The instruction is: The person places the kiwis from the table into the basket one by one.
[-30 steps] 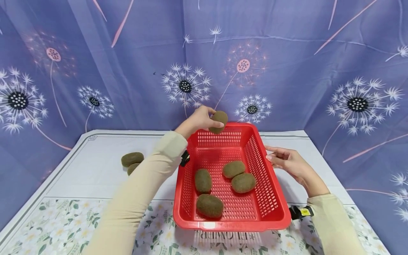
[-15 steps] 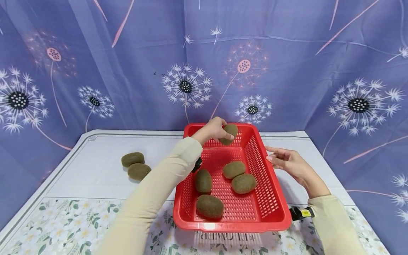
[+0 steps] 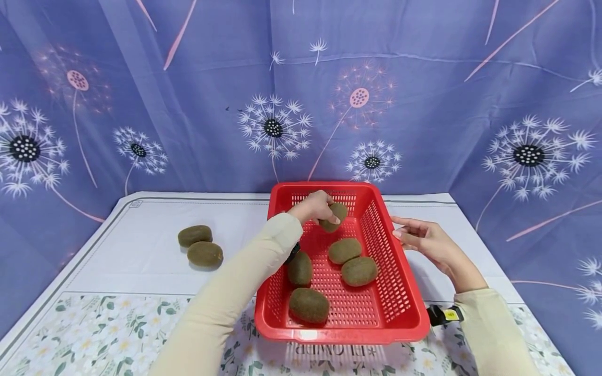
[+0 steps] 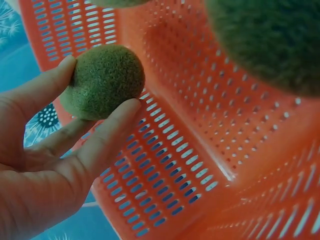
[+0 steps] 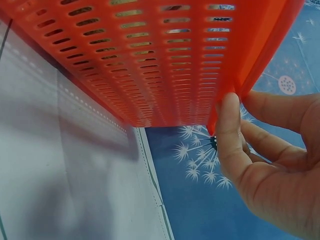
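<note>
In the head view my left hand (image 3: 319, 206) is inside the far end of the red plastic basket (image 3: 343, 335), pinching a brown fuzzy kiwi (image 3: 336, 215). Thumb and fingers press on opposite sides of this kiwi (image 4: 107, 80) in the left wrist view, close over the slotted wall. Several more kiwis lie on the basket floor: a touching pair (image 3: 359, 271) toward the right, one (image 3: 300, 269) by the left wall and one (image 3: 309, 305) near the front. My right hand (image 3: 425, 240) pinches the basket's right rim (image 5: 250, 65) between thumb and fingertips.
Two kiwis (image 3: 205, 254) lie side by side on the white tablecloth (image 3: 136, 245) left of the basket. A floral cloth band (image 3: 94, 334) runs along the front. Behind and at both sides hangs a purple dandelion-print curtain (image 3: 211, 78).
My left hand has carried its kiwi from above the basket's back rim down and forward into the basket. The right hand keeps its place on the rim.
</note>
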Demonstrator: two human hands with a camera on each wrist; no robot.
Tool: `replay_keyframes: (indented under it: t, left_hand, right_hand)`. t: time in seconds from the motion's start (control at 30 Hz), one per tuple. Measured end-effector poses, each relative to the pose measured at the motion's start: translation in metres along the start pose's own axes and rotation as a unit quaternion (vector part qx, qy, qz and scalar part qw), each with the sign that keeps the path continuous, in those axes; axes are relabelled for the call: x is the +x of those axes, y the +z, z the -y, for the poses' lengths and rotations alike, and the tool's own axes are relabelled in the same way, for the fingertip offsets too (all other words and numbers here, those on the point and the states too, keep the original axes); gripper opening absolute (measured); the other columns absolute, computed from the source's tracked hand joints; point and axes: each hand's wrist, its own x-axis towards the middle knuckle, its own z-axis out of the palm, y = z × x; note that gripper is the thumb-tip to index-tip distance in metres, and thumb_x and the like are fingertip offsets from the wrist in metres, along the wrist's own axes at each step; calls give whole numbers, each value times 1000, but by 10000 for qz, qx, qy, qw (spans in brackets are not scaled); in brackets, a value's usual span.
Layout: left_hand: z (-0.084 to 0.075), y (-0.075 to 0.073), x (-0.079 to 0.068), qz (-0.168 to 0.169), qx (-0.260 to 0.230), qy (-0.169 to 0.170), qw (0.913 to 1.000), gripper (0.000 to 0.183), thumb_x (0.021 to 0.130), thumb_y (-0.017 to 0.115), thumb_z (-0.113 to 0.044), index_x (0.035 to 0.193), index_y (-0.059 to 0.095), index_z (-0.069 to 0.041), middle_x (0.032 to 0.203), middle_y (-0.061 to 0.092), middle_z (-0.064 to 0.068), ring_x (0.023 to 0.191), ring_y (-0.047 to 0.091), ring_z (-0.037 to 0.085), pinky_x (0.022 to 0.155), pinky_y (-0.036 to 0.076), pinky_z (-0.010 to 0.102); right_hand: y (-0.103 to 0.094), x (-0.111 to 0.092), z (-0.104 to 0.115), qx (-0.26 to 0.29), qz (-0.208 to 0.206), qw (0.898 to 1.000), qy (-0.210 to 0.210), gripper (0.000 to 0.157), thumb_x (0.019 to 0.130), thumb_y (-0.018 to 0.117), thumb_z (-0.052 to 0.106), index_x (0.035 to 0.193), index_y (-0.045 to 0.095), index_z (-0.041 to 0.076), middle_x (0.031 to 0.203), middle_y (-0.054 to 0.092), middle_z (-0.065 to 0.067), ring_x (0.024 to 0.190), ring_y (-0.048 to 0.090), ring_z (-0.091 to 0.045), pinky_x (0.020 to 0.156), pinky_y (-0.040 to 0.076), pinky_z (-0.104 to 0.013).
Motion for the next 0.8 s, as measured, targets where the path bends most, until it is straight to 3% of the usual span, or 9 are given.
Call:
replay_keyframes:
  t: [0.43,0.8]
  left_hand:
    - [6,16,1,718,340,-317,9963,60,77,68,-14,128,42,0,122,48,11,95,54,19,69,51,32]
    - [4,21,3,934,597,-222,9936,56,80,64,-16,129,42,-3,126,46,9,102,52,19,72,50,31]
  right_hand:
    - [-1,0,-2,36,9,10000,-10,56,86,58,19,132,36,-2,92,61,-2,81,61,-14,74,49,-33]
    - [-1,1,-1,31,-6,10000,9,56,85,58,20,132,37,-1,92,60,-4,81,61,-14,74,49,-33]
